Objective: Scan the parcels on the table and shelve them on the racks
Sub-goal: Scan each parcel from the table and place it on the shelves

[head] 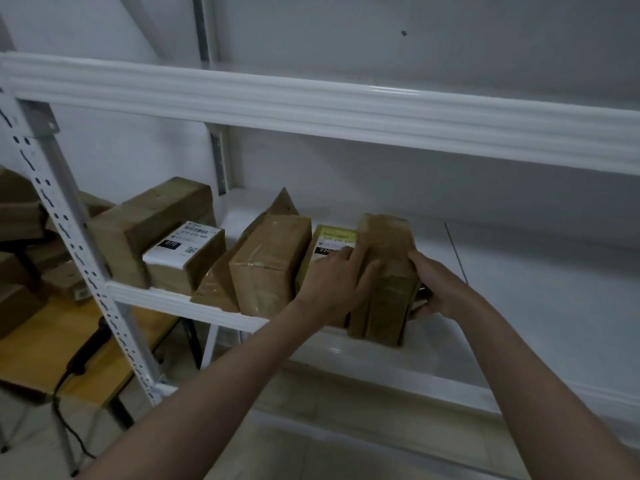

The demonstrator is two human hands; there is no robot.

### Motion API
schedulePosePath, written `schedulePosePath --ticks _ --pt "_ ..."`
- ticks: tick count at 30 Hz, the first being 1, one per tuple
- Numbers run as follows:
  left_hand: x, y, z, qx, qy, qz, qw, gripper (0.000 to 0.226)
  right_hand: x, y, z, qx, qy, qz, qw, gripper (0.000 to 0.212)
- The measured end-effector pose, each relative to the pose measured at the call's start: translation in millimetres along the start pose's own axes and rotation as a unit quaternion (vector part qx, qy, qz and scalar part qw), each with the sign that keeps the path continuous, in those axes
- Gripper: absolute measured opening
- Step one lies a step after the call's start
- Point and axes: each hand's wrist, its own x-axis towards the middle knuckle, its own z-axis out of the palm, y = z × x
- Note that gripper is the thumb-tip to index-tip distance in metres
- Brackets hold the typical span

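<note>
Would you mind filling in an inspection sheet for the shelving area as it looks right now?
Surface: white rack shelf, bare to the right of the parcels.
Job's things: taped brown parcel stands upright at the right end of the row, beside a yellow-labelled parcel; further left a taped parcel and a white-labelled parcel.
Clutter: nothing seen on this shelf.
Grippers: left hand and right hand hold the taped brown parcel from either side.
Cables: black cable hangs from the scanner on the wooden table.
Surroundings: white wall; more boxes at far left.
</note>
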Motion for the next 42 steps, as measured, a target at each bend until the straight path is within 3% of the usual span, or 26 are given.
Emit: schedulePosePath --ticks 7,10,12,14,16,18,21,25,27,31,36,42 --pt "-0.9 -15.7 -2.1 0.028 0.002 -0.012 1.000 0.068 8.0 -3.6 11.1 -0.008 0.006 0.001 1.000 0.045" --pt "-8.5 -23.4 -7.4 0.004 -0.002 -0.008 1.000 0.059 2.0 -5.2 12.7 -0.089 0.065 -0.039 0.993 0.045" --pt "-23.8 -36.6 -19.1 0.002 0.017 0.006 1.000 0.060 -13.1 -2.9 18.5 -0.227 0.174 -0.135 0.949 0.046" --pt "-48.6 -56.2 -34.8 -0.016 0.045 0.040 0.998 0.048 -38.7 -0.4 36.7 -0.327 0.288 -0.288 0.853 0.044" --pt "-83.1 -80.7 -52.0 -0.016 0.067 0.102 0.992 0.031 -65.2 0.3 72.9 -0.331 0.329 -0.409 0.784 0.038" --pt "-124.4 -108.6 -67.2 0.007 0.045 0.132 0.990 0.027 -83.2 6.5 123.7 -0.309 0.293 -0.471 0.773 0.039" --pt "-195.9 -164.4 -84.7 0.041 -0.050 0.053 0.996 0.031 -94.6 22.4 216.3 -0.334 0.189 -0.509 0.771 0.041" --pt "-296.3 -265.8 -126.5 0.093 -0.111 -0.104 0.984 0.035 -102.7 30.3 348.8 -0.397 0.015 -0.418 0.817 0.050" --pt "-343.6 -316.1 -158.2 0.120 -0.133 -0.181 0.967 0.046 -108.4 27.1 409.0 -0.417 -0.036 -0.377 0.826 0.048" --pt "-421.8 -395.3 -214.6 0.153 -0.151 -0.273 0.938 0.071 -112.1 21.6 511.3 -0.401 -0.087 -0.312 0.857 0.042" --pt "-454.5 -451.2 -252.2 0.150 -0.155 -0.313 0.925 0.045 -113.0 22.9 588.0 -0.379 -0.125 -0.236 0.886 0.031" --pt "-429.5 -504.3 -254.1 0.145 -0.135 -0.297 0.934 0.044 -90.2 0.1 634.1 -0.404 -0.121 -0.229 0.877 0.026"
